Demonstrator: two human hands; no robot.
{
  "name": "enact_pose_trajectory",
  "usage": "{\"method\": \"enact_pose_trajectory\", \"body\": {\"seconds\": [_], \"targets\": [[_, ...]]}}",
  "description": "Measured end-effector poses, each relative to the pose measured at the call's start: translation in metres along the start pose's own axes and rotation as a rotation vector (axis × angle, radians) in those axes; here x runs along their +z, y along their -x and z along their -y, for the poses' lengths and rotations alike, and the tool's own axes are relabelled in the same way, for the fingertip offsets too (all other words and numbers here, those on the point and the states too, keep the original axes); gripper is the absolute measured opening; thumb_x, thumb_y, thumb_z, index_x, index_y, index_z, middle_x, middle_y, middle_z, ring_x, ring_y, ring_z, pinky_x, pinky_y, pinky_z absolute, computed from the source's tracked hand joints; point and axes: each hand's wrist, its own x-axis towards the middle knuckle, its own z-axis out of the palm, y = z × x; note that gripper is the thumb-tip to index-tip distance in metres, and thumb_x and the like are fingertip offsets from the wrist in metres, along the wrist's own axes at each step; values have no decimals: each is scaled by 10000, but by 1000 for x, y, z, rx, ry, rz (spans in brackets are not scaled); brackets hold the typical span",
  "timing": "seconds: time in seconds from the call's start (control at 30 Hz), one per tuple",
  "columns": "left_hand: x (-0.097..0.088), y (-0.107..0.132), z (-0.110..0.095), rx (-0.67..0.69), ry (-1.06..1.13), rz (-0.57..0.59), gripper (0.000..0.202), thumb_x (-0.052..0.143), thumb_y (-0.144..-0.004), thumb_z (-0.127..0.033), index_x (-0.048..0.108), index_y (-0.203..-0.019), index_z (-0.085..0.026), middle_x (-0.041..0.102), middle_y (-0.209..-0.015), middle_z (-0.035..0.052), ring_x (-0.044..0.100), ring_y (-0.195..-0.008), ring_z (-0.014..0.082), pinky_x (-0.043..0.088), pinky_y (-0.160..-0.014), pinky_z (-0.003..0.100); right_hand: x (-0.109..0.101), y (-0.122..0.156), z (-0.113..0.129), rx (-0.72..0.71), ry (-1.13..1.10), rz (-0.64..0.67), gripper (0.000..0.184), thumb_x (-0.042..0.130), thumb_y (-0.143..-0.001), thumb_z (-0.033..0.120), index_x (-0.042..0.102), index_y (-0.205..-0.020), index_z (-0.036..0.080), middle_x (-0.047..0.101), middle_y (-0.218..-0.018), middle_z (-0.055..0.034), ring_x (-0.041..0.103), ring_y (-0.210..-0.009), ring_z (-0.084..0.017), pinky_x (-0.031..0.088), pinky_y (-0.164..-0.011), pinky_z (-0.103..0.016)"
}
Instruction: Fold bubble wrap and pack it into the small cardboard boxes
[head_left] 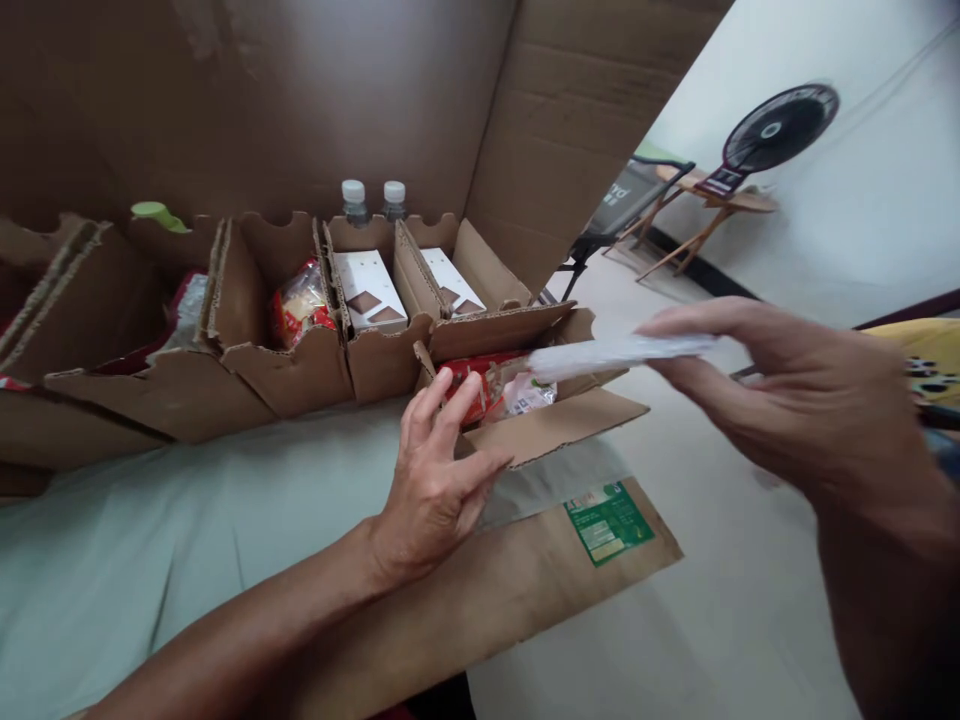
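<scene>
A small open cardboard box [564, 425] with raised flaps holds red packaging [469, 400] and a clear-and-white plastic wrapper [529, 394]. My left hand [435, 480] grips its near left corner, the thumb along the front flap and the fingers over the edge. Above the box's right end, my right hand [795, 410] pinches a thin, flat white packet [619, 352] between thumb and fingers. The packet is blurred, so its exact kind cannot be made out. Its far end hangs over the box opening.
Cardboard bins [289, 375] line the back, holding snack packets [301, 303] and white boxes [369, 288]. Two capped bottles [353, 200] stand behind. A brown paper bag with a green label [609, 522] lies in front on pale green cloth [300, 490]. A fan [780, 130] stands far right.
</scene>
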Motion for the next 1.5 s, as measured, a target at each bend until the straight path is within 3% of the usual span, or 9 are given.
{"method": "enact_pose_trajectory", "body": {"seconds": [0.23, 0.37, 0.83, 0.97, 1.07, 1.2, 1.3, 1.37, 1.5], "targets": [[5, 5, 2, -27, -12, 1, 227, 694, -936, -117, 717, -1090, -282, 120, -1783, -9, 172, -1618, 345, 326, -1223, 634, 75, -34, 23, -361, 91, 546, 240, 617, -865, 163, 753, -1045, 245, 795, -994, 4, 717, -912, -216, 496, -825, -345], [5, 9, 3, -36, -31, 7, 269, 727, -912, -124, 729, -1113, -302, 126, -1782, -21, 171, -1620, 359, 331, -1220, 645, 115, -34, 35, -412, 196, 805, 204, 627, -839, 87, 761, -923, 216, 787, -865, -22, 700, -803, -215, 409, -688, -316], [5, 4, 4, -25, -48, -30, 254, 658, -941, -79, 745, -1076, -276, 246, -1752, 3, 221, -1606, 328, 337, -1227, 617, 145, -40, 23, -350, 242, 977, 224, 651, -792, 56, 775, -898, 210, 789, -839, -33, 662, -694, -172, 328, -585, -279], [5, 4, 3, -7, -53, -10, 258, 677, -930, -90, 745, -1081, -288, 248, -1750, -4, 206, -1611, 340, 328, -1230, 623, 142, -43, 26, -357, 195, 965, 206, 658, -818, 96, 783, -928, 219, 794, -852, -25, 677, -711, -169, 366, -594, -268], [2, 6, 1, -21, -64, -26, 363, 669, -930, -83, 709, -1195, -329, 187, -1767, -11, 207, -1615, 350, 313, -1240, 622, 116, -39, 21, -346, 89, 826, 229, 698, -842, 152, 787, -1038, 231, 810, -954, -21, 718, -812, -191, 462, -701, -285], [-6, 20, 2, -139, -29, -66, 667, 643, -977, -200, 389, -1578, -341, 44, -1786, 85, 162, -1629, 364, 266, -1271, 609, 64, -6, -15, -108, -96, 118, 196, 698, -940, 305, 775, -1099, 220, 795, -1121, -62, 728, -1043, -210, 520, -951, -370], [-5, 37, 11, -341, 43, -12, 801, 618, -1008, -369, 163, -1665, -319, 90, -1773, 144, 120, -1638, 355, 255, -1276, 606, 51, 35, -66, 213, -167, -353, 258, 657, -960, 325, 754, -1178, 226, 746, -1247, -124, 698, -1160, -234, 535, -939, -393], [2, 46, 19, -471, 105, 50, 845, 612, -1003, -465, 115, -1671, -325, 107, -1770, 150, 107, -1641, 354, 233, -1280, 618, 63, 58, -96, 389, -340, -352, 378, 768, -825, 305, 734, -1200, 269, 745, -1245, -109, 698, -1164, -279, 559, -895, -421], [22, 48, 28, -597, 309, 163, 940, 647, -953, -550, 104, -1673, -284, 102, -1771, 157, 105, -1638, 371, 160, -1305, 617, 112, 76, -112, 511, -751, 25, 480, 827, -701, 378, 690, -1157, 321, 709, -1317, -49, 628, -1276, -327, 547, -1012, -504]]}}
